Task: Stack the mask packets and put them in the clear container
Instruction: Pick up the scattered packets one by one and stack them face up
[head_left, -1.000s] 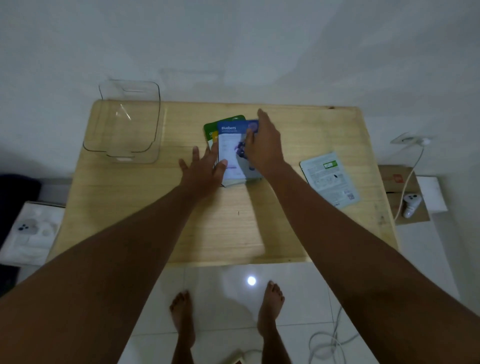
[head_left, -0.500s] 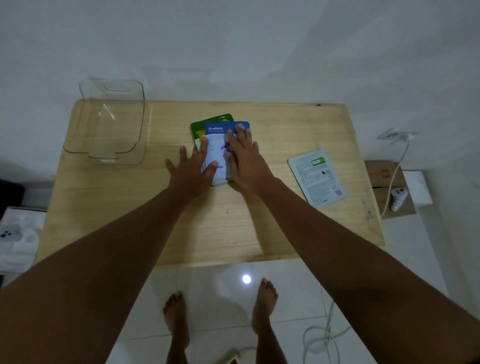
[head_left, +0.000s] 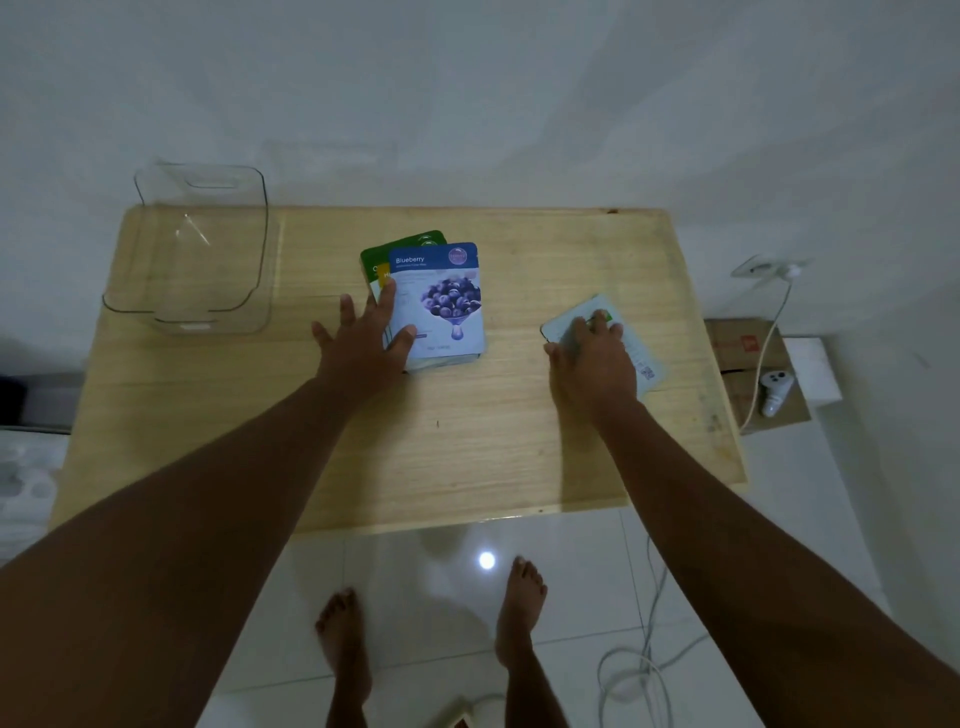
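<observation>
Left hand (head_left: 363, 345) steadies the stack (head_left: 434, 304); right hand (head_left: 592, 358) collects the last packet (head_left: 631, 338).
Both hands lie open and flat, gripping nothing, so the packets cannot slide on the table (head_left: 467, 441).

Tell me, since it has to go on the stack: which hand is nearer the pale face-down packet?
Right. The right hand lies on the pale face-down packet; the left hand rests at the blueberry stack.

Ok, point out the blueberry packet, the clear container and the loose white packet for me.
blueberry packet (head_left: 447, 306): head view, on the printed berries at its middle.
clear container (head_left: 262, 223): head view, on its right wall.
white packet (head_left: 641, 358): head view, on the bare strip right of the hand covering it.
</observation>
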